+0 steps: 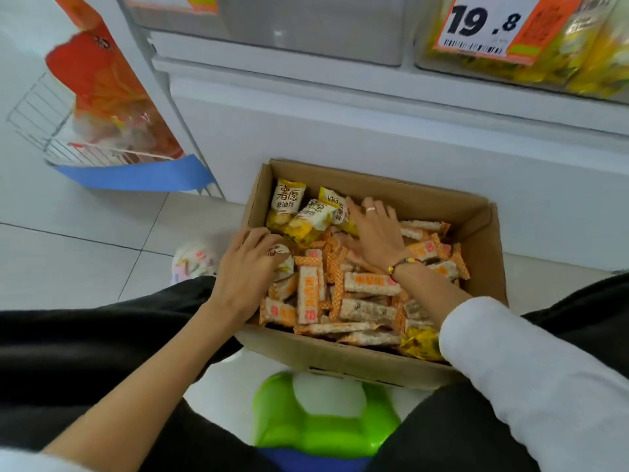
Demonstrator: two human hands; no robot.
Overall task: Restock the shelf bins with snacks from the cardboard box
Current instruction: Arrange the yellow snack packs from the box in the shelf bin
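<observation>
The fingers of the left hand are curled over a small snack packet at the left edge of the box contents, with the fingertips on the wrapper; the packet shows between the fingers, gripped at its top. The fingers of the right hand are spread and nearly straight, pressing flat on the pile near the far side of the box, with the fingertips touching the yellow-and-white snack packets; this hand holds nothing. A pale ring sits on one finger of the right hand, and a beaded bracelet circles the right wrist. The left forearm is bare; a white sleeve covers the right forearm. Both hands are inside the open cardboard box, which stands on the pale tiled floor, against the white base of the shelf unit. The box holds many long orange-and-white snack bars across its middle and right, the yellow-and-white packets at its far left corner, and a yellow wrapper at its near right corner. Above the box, a clear shelf bin sits on the shelf, and the bin to its right holds yellow packets behind a price tag reading 19.8. To the left, a white wire basket holds orange packaged goods. The person's dark trousers flank the box, and a green plastic stool lies below it in the view.
</observation>
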